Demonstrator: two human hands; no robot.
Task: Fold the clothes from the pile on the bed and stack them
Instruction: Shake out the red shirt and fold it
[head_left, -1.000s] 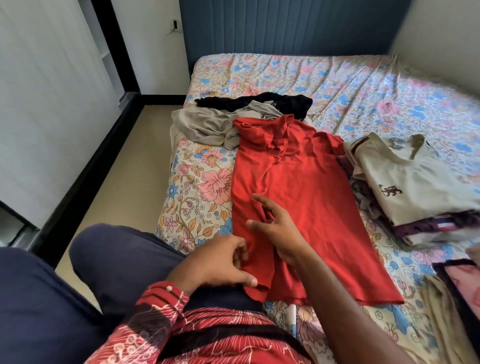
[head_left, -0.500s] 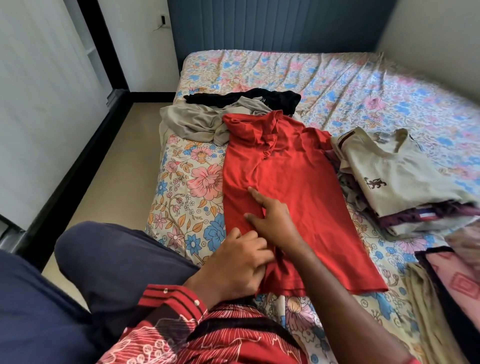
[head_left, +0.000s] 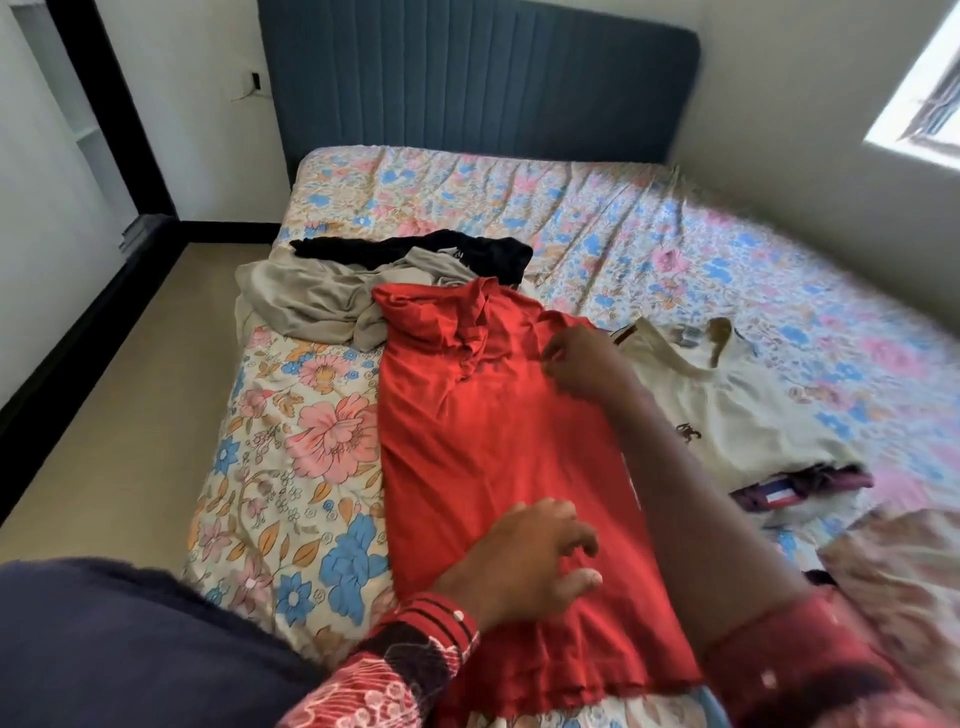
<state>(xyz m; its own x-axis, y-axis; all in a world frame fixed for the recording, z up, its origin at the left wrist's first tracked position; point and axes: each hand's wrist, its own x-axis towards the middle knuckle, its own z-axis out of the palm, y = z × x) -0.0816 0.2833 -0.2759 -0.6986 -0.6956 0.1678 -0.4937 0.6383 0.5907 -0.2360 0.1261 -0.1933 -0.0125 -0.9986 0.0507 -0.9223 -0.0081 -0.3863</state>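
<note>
Since a second ago my right hand (head_left: 584, 364) has travelled from the middle of the red shirt (head_left: 498, 467) up to its far right shoulder, and my left hand (head_left: 524, 564) has slid onto the lower part of the cloth. Nearest me, my left hand rests on the shirt close to the bed's near edge, fingers loosely spread and only lightly curled, pressing the fabric down rather than gripping it. That shirt lies lengthwise on the bed (head_left: 649, 244), hem toward me and collar away, one side already folded in along its length. Further up, my right hand pinches the shirt's shoulder fabric between thumb and fingertips. Just right of that hand sits a stack of folded clothes (head_left: 769, 467), a cream shirt (head_left: 727, 405) with a small dark emblem on top. Beyond the red collar, near the bed's left edge, a grey garment (head_left: 311, 301) lies crumpled, touching the shirt, and a black garment (head_left: 415, 247) lies just behind it. At the far end stands the blue headboard (head_left: 478, 78).
</note>
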